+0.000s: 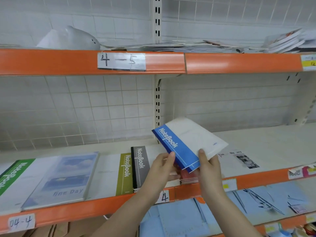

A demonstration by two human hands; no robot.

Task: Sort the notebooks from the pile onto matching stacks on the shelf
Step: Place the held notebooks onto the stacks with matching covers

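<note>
The right hand [207, 170] pinches the near corner of a thin blue-and-white softcover notebook [189, 144], thumb on its cover. The left hand [161, 170] curls round the blue spine edge just beside it. The notebook is lifted and tilted above the middle shelf [266, 137], over a low pinkish-red stack [188, 179] at the shelf's near edge. It looks light and bendy, likely to sag if held by one corner, so the spine side seems the steadier hold. Left of the hands lie a grey-spined notebook stack [140, 166], an olive one [125, 173], a pale "fine Day" notebook [66, 178] and a green one [10, 175]. To the right and far back the shelf offers open room; the orange rail [85, 62] above limits lifting.
</note>
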